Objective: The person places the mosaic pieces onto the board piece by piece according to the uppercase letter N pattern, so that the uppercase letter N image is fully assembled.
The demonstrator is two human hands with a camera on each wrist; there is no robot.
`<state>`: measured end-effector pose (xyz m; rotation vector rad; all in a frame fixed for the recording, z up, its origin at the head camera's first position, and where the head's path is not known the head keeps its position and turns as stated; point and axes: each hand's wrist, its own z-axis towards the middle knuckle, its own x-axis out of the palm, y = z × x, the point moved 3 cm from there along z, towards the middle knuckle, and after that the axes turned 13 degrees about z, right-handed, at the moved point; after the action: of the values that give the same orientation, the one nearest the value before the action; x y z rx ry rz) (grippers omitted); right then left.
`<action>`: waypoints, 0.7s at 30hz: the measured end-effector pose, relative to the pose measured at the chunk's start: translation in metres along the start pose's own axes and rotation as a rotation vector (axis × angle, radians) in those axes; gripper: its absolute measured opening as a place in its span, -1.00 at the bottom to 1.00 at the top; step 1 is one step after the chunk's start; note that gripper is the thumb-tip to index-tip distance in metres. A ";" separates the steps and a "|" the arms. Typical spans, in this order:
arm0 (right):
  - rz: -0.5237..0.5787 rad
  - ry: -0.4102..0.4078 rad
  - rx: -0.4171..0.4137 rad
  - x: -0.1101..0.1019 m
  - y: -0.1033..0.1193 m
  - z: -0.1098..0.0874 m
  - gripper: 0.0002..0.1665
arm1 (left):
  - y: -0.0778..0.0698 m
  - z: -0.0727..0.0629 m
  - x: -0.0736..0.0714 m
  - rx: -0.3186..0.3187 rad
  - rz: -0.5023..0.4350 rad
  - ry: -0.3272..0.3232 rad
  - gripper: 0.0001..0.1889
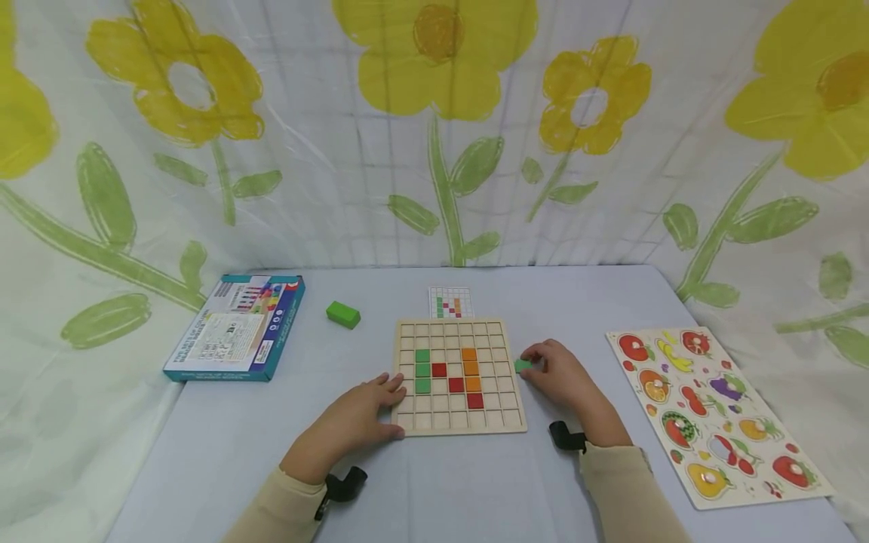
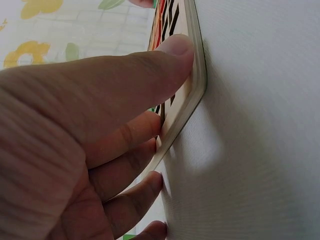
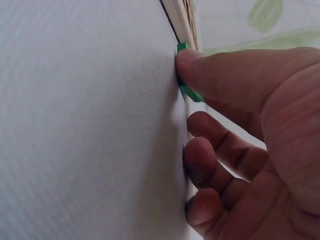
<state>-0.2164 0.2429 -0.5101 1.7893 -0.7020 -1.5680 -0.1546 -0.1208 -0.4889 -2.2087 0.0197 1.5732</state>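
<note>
A square wooden grid board (image 1: 444,421) lies flat on the table, with three green tiles (image 1: 423,370), three orange tiles (image 1: 471,368) and three red tiles (image 1: 455,385) in its cells. My left hand (image 1: 363,411) rests at the board's left edge, fingers fairly straight; in the left wrist view the thumb (image 2: 175,50) lies over the rim. Just off the board's right edge, my right hand (image 1: 560,377) pinches a small green tile (image 3: 191,93) between thumb and forefinger. The tile is low at the tabletop, and part of it is hidden by the fingers.
Behind the board lies a small pattern card (image 1: 449,294). A green block (image 1: 343,315) stands to the left, with a blue printed box (image 1: 231,332) farther left. A fruit puzzle board (image 1: 720,422) lies at the right. A flowered cloth (image 1: 326,219) hangs behind the table.
</note>
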 end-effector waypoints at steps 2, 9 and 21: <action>0.016 -0.031 0.024 -0.001 -0.001 0.000 -0.78 | 0.000 0.000 0.000 -0.001 0.002 -0.001 -0.21; 0.095 -0.184 0.072 0.002 0.013 -0.004 -0.89 | 0.002 0.000 0.001 0.005 0.002 -0.001 -0.21; 0.210 0.127 -0.158 0.091 0.101 -0.021 -0.91 | 0.005 0.003 0.004 0.021 0.014 -0.007 -0.22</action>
<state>-0.1804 0.1116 -0.4897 1.6271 -0.6626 -1.3214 -0.1573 -0.1232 -0.4951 -2.1910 0.0497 1.5815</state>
